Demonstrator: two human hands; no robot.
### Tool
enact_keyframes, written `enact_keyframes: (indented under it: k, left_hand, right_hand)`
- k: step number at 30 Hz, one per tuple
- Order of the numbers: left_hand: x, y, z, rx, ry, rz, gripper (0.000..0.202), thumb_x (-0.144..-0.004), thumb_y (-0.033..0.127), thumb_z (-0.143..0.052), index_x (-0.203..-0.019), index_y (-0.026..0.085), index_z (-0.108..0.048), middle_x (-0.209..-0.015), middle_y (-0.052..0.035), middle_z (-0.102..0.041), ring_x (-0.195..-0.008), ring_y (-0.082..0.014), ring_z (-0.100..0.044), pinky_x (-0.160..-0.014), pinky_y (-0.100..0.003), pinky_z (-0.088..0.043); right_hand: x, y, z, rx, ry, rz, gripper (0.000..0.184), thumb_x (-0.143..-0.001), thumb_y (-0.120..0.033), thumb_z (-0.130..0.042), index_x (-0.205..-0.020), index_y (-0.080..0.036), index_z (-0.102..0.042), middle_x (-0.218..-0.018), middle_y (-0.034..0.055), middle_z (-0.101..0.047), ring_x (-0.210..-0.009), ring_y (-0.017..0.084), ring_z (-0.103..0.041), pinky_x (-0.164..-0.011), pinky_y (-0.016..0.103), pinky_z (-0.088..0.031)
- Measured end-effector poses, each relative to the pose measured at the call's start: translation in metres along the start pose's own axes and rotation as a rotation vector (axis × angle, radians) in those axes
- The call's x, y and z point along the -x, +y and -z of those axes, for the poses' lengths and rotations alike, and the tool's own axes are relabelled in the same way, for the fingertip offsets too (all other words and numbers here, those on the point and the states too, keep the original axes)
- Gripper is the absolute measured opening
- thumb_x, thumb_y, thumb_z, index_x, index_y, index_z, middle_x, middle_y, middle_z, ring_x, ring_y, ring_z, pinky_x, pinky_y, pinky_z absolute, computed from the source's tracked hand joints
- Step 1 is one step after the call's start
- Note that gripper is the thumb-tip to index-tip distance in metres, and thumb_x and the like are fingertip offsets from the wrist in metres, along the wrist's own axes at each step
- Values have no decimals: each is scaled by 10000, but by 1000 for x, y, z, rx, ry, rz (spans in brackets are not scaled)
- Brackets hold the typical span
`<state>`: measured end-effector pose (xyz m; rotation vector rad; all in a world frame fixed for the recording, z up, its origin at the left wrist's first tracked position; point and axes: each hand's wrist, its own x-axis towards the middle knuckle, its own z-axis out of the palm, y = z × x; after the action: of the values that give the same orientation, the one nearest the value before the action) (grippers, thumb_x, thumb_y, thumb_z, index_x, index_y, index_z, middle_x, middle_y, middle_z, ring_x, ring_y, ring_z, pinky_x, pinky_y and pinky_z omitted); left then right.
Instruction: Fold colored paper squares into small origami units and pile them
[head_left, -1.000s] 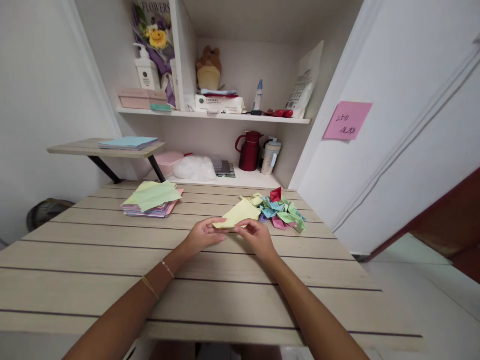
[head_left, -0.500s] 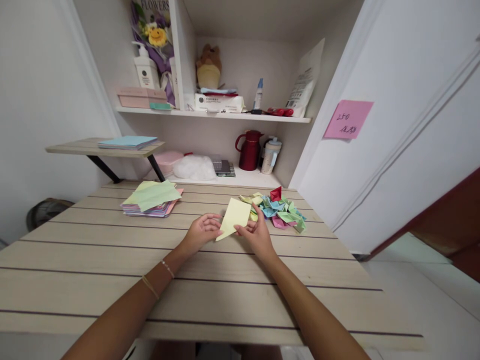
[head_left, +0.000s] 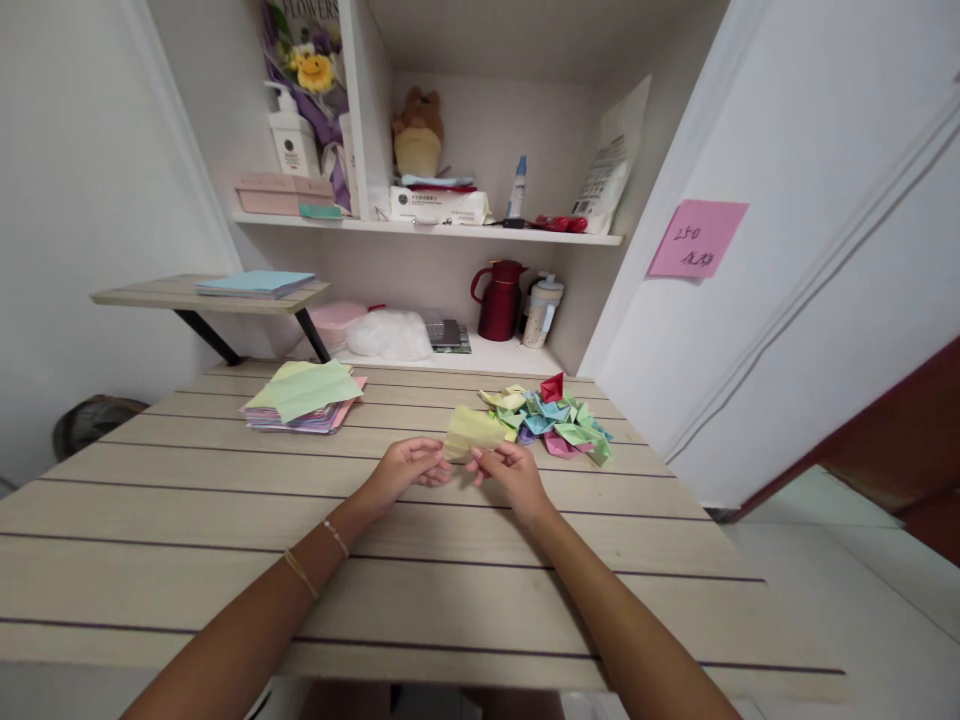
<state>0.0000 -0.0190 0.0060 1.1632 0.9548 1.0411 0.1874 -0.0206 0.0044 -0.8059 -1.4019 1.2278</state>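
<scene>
A sheet of yellow paper (head_left: 472,428) is held up over the middle of the table, its far edge tilted away. My left hand (head_left: 411,465) pinches the lower left corner between thumb and fingers. At the lower right edge my right hand (head_left: 513,477) grips the same sheet, thumb on the near side. Just behind and right of the sheet lies a heap of folded paper pieces (head_left: 574,425) in blue, green, pink and yellow, topped by a red folded piece (head_left: 552,387). The sheet hides part of the heap's left side.
A stack of coloured paper (head_left: 307,395) lies at the table's back left, beneath a small raised shelf (head_left: 154,292) bearing more paper (head_left: 255,284). Behind the table, the cabinet holds a red jug (head_left: 500,302), a pale tumbler (head_left: 542,312) and a white plastic bag (head_left: 388,335).
The yellow paper has turned and tipped flatter, with its far edge lower. My right fingers have come down from its upper right side to the near edge; my left hand has shifted slightly.
</scene>
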Motion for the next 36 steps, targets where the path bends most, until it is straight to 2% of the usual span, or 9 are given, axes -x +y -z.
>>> enact_keyframes:
  k: [4, 7, 12, 17, 21, 26, 31, 34, 36]
  left_hand:
    - [2, 7, -2, 143, -25, -12, 460, -667, 302, -672, -1092, 166, -560, -961, -106, -671, -803, -185, -636, -674, -251, -483]
    - [3, 10, -3, 207, -8, -20, 477, -702, 345, -632, -1144, 201, -528, -1002, -95, -654, -802, -189, -630, -657, -275, -498]
    - [3, 10, 0, 180, 8, -55, 541, -703, 356, -628, -1199, 222, -460, -928, -79, -663, -739, -173, -633, -611, -257, -495]
    - [1, 7, 2, 121, 3, -110, 527, -670, 358, -654, -1140, 184, -490, -933, -101, -666, -729, -181, -637, -603, -248, -475]
    - [-1, 4, 2, 27, 1, -171, 412, -595, 264, -720, -969, 140, -600, -921, -102, -674, -775, -188, -631, -696, -280, -472]
    - [3, 7, 2, -79, 46, -123, 263, -645, 273, -678, -854, 114, -669, -893, -90, -686, -770, -183, -623, -719, -271, -462]
    - [8, 10, 1, 28, -102, -88, 433, -583, 226, -729, -981, 96, -619, -920, -116, -677, -808, -202, -627, -736, -300, -468]
    - [7, 7, 0, 69, -190, -71, 587, -495, 154, -775, -1043, 97, -572, -934, -125, -671, -842, -224, -623, -746, -329, -474]
    - [6, 6, 1, 66, -158, -82, 578, -514, 153, -767, -1053, 106, -562, -941, -117, -669, -839, -214, -623, -748, -325, -475]
  right_hand:
    - [0, 3, -2, -83, -35, 38, 353, -621, -378, -689, -922, -195, -674, -872, 63, -686, -829, 228, -626, -769, 388, -491]
    - [0, 4, 0, 8, -44, 76, 423, -661, -329, -656, -1066, -212, -618, -1042, 67, -639, -956, 236, -581, -831, 402, -457]
    - [1, -1, 2, 269, -124, 210, 403, -690, -229, -611, -1093, -238, -602, -1074, 61, -622, -913, 219, -581, -744, 352, -484]
    - [1, -4, 4, 378, -160, 294, 400, -692, -218, -617, -1091, -238, -604, -1036, 70, -633, -905, 221, -579, -700, 329, -485]
    - [0, -2, 6, 388, -185, 276, 385, -690, -254, -644, -1073, -230, -616, -996, 72, -647, -866, 217, -591, -693, 329, -486]
    - [-2, -2, 9, 375, -205, 226, 332, -643, -286, -696, -969, -227, -670, -957, 55, -670, -831, 219, -610, -711, 334, -491]
    - [-2, -2, 9, 394, -126, 220, 156, -715, -329, -630, -772, -210, -714, -814, 53, -696, -765, 200, -626, -679, 304, -489]
    - [-2, -2, 10, 397, -105, 220, 194, -681, -329, -664, -819, -199, -702, -828, 62, -687, -758, 192, -620, -648, 287, -486]
    - [-2, -1, 10, 380, -160, 226, 327, -609, -321, -723, -908, -197, -681, -900, 68, -669, -795, 196, -610, -665, 288, -487]
